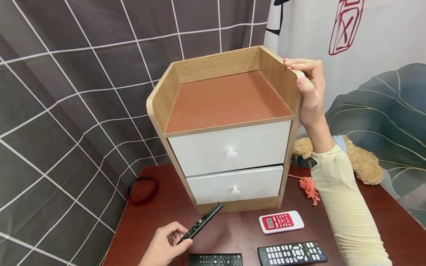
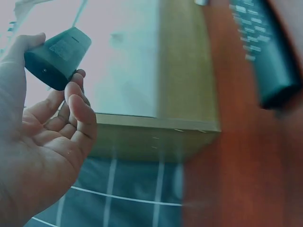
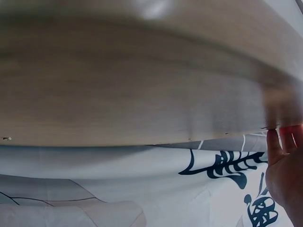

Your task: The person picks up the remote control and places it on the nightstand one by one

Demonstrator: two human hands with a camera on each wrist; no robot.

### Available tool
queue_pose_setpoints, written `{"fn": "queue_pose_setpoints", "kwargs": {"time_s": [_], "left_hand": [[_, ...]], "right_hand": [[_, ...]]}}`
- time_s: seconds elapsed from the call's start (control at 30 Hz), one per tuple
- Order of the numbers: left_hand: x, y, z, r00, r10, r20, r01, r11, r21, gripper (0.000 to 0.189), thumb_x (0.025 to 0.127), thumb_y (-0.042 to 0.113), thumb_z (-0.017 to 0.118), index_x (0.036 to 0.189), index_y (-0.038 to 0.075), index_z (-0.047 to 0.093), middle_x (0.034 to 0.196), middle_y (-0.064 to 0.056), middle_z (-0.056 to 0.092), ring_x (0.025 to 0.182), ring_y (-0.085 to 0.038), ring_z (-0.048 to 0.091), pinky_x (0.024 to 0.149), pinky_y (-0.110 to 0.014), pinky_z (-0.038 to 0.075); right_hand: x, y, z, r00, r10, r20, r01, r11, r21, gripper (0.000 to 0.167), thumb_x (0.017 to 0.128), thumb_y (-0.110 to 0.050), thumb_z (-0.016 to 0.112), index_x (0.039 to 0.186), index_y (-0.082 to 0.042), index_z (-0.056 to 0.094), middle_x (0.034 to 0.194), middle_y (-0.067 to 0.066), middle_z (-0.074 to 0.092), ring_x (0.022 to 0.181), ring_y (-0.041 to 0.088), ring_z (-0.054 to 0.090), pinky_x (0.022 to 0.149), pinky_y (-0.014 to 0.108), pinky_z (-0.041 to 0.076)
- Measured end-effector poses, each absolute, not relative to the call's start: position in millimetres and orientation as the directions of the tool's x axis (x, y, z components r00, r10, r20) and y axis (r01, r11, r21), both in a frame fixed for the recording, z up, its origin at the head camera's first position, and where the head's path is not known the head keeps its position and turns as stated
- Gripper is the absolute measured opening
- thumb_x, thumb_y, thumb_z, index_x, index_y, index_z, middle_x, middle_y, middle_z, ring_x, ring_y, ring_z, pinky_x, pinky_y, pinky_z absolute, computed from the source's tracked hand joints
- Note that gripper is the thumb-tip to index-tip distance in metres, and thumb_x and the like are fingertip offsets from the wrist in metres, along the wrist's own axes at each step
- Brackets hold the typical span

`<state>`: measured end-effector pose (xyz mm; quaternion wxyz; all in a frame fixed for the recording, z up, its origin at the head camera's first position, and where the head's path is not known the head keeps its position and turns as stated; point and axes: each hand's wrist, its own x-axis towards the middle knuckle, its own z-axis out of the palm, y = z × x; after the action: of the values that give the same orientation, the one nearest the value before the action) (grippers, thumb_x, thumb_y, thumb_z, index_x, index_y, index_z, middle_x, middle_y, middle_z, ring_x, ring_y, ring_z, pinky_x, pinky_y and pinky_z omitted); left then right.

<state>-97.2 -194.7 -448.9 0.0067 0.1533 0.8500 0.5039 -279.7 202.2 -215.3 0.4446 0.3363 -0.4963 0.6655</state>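
My left hand (image 1: pixel 165 244) pinches a slim black remote control (image 1: pixel 203 221) by its near end, between thumb and fingers. The remote is tilted up in front of the lower drawer. In the left wrist view the remote's end (image 2: pixel 59 56) shows between thumb and fingertips. A small wooden drawer cabinet (image 1: pixel 229 101) stands on the table, with two white drawers; the lower drawer (image 1: pixel 213 188) has a dark gap above it. My right hand (image 1: pixel 311 92) grips the top edge of the cabinet's right side panel, fingers over the edge and thumb at the front.
On the dark red table (image 1: pixel 133 229) lie a white-and-red remote (image 1: pixel 281 222), a black remote with white buttons (image 1: pixel 292 253) and another black remote (image 1: pixel 215 260). A dark red headband (image 1: pixel 146 195) lies left, a coral tassel (image 1: pixel 309 189) and plush toy (image 1: pixel 364 162) right. Curtains hang behind.
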Motion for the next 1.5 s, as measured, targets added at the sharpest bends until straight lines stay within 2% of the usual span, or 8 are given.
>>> {"fn": "queue_pose_setpoints", "kwargs": {"time_s": [0.3,0.5,0.63,0.87,1.03,1.2,1.37,1.5], "left_hand": [[-105.7,-198.0,-382.3,-0.791,0.356,0.498,0.578,0.165,0.799,0.033,0.078,-0.017,0.068,0.100,0.007,0.070,0.080,0.003,0.061,0.068,-0.006,0.055,0.055,-0.026,0.047],[-116.2,-187.2,-312.0,-0.865,0.241,0.441,0.479,0.130,0.868,0.026,0.087,-0.011,0.061,0.096,0.011,0.072,0.076,0.007,0.064,0.064,-0.005,0.056,0.054,-0.026,0.049],[-123.3,-178.2,-262.6,-0.852,0.119,0.510,0.522,0.288,0.803,0.013,0.086,-0.002,0.070,0.092,0.010,0.074,0.070,0.004,0.063,0.059,-0.008,0.054,0.052,-0.024,0.046],[-149.9,-140.8,-193.2,-0.635,0.128,0.762,0.537,0.782,0.316,0.021,0.080,0.030,0.079,0.082,0.010,0.072,0.071,0.000,0.062,0.062,-0.013,0.055,0.057,-0.024,0.045],[-188.2,-104.9,-161.1,-0.670,0.182,0.720,0.350,0.932,0.090,0.028,0.086,0.026,0.061,0.066,0.006,0.058,0.064,-0.006,0.048,0.060,-0.028,0.052,0.056,-0.044,0.049],[-217.9,-91.6,-155.5,-0.687,0.215,0.694,0.303,0.953,0.006,0.027,0.088,0.009,0.057,0.061,0.008,0.053,0.062,-0.006,0.047,0.061,-0.029,0.056,0.059,-0.045,0.052],[-221.7,-93.0,-158.6,-0.666,0.257,0.700,0.355,0.935,-0.005,0.023,0.092,0.019,0.062,0.071,0.007,0.062,0.074,-0.010,0.060,0.066,-0.030,0.061,0.067,-0.045,0.051],[-218.6,-93.9,-159.9,-0.724,0.326,0.608,0.398,0.917,-0.019,0.030,0.095,0.035,0.059,0.082,0.008,0.063,0.087,-0.008,0.060,0.079,-0.030,0.061,0.069,-0.045,0.050]], "right_hand": [[-276.4,202.2,-215.0,-0.380,0.274,0.883,-0.925,-0.087,-0.371,0.024,0.081,-0.016,0.051,0.098,-0.003,0.062,0.104,0.006,0.069,0.113,0.026,0.063,0.103,0.031,0.042],[-279.8,204.9,-214.9,-0.376,0.259,0.889,-0.926,-0.065,-0.373,0.025,0.082,-0.015,0.049,0.100,-0.004,0.062,0.106,0.005,0.069,0.114,0.027,0.062,0.104,0.031,0.042],[-279.6,203.7,-213.9,-0.388,0.262,0.884,-0.921,-0.075,-0.382,0.024,0.082,-0.013,0.049,0.099,-0.003,0.062,0.105,0.005,0.069,0.114,0.026,0.062,0.104,0.030,0.042],[-278.6,204.9,-214.7,-0.409,0.263,0.874,-0.911,-0.071,-0.405,0.025,0.082,-0.014,0.049,0.100,-0.004,0.063,0.107,0.006,0.069,0.116,0.028,0.060,0.104,0.030,0.041],[-281.0,202.2,-213.3,-0.435,0.271,0.858,-0.899,-0.092,-0.427,0.024,0.082,-0.012,0.050,0.100,-0.004,0.063,0.108,0.007,0.069,0.116,0.028,0.061,0.104,0.029,0.041],[-283.8,201.4,-214.4,-0.452,0.262,0.853,-0.891,-0.089,-0.445,0.024,0.083,-0.011,0.049,0.100,-0.004,0.064,0.108,0.006,0.069,0.116,0.026,0.061,0.104,0.029,0.042],[-282.7,201.8,-213.4,-0.454,0.269,0.850,-0.890,-0.093,-0.446,0.024,0.083,-0.012,0.049,0.100,-0.005,0.064,0.109,0.006,0.068,0.117,0.025,0.061,0.104,0.028,0.041],[-280.4,202.6,-211.7,-0.456,0.275,0.846,-0.889,-0.094,-0.449,0.024,0.082,-0.012,0.049,0.100,-0.005,0.063,0.109,0.007,0.068,0.116,0.025,0.061,0.104,0.028,0.040]]}}
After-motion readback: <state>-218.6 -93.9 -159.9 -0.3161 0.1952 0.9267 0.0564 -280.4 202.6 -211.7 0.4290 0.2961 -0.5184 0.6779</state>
